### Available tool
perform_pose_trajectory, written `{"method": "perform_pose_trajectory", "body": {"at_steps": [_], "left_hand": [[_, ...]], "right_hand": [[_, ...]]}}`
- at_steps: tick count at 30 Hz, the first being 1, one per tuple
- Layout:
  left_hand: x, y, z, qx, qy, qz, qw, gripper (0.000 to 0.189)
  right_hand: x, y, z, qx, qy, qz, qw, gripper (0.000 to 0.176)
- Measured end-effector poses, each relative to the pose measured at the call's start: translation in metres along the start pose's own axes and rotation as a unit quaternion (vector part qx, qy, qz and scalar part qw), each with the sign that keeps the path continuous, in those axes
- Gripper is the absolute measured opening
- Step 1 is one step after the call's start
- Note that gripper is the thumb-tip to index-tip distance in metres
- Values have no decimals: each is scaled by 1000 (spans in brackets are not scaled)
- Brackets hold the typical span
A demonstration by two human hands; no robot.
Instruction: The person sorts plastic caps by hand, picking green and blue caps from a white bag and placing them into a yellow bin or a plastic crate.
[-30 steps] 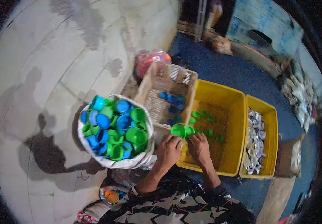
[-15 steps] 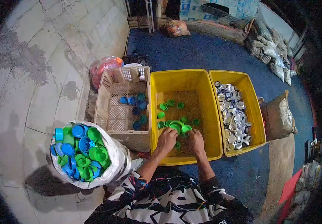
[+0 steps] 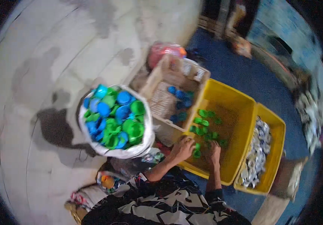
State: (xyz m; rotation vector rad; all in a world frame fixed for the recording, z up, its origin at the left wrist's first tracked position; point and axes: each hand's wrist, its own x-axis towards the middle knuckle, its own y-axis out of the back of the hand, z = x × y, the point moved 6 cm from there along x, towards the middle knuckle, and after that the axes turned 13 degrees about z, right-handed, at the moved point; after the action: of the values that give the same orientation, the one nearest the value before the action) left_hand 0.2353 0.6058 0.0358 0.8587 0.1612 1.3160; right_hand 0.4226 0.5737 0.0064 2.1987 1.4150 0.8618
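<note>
My left hand is at the near left rim of the yellow bin, its fingers loosely bent and a little apart, with no cap visible in them. Over the bin's near part, my right hand points its fingers away from me, apart and slightly blurred, and nothing shows in its grasp. Several green plastic caps lie along the bin's left side, some close to both hands. To the left stands a white sack filled with blue and green caps.
A pale plastic crate holding blue caps adjoins the bin's left side. On the right is another yellow bin with white and silvery caps. Beyond the crate sits a red plastic bag; a brown sack lies at right.
The view has swung left, so the sack and bins appear further right. My hands have let go of the green caps and moved apart, the left one towards the bin's left rim.
</note>
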Motion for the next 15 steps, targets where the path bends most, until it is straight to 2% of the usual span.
{"method": "perform_pose_trajectory", "body": {"at_steps": [3,5,8,11,14,15], "left_hand": [[-4,57,9,7,5,19,1000,23],[-9,97,22,26,19,68,997,22],[-19,140,22,36,18,107,993,20],[-30,187,33,16,21,170,985,19],[-44,225,39,41,6,198,979,17],[-47,239,40,55,9,210,976,16]], "right_hand": [[5,-28,-18,43,-46,-64,996,26],[7,-50,-20,52,-72,-115,989,26],[18,-65,-73,31,139,-27,989,26],[28,-87,-110,32,130,-35,990,30],[31,-84,-169,80,159,-52,983,35],[30,-101,-153,42,137,-85,986,38]]}}
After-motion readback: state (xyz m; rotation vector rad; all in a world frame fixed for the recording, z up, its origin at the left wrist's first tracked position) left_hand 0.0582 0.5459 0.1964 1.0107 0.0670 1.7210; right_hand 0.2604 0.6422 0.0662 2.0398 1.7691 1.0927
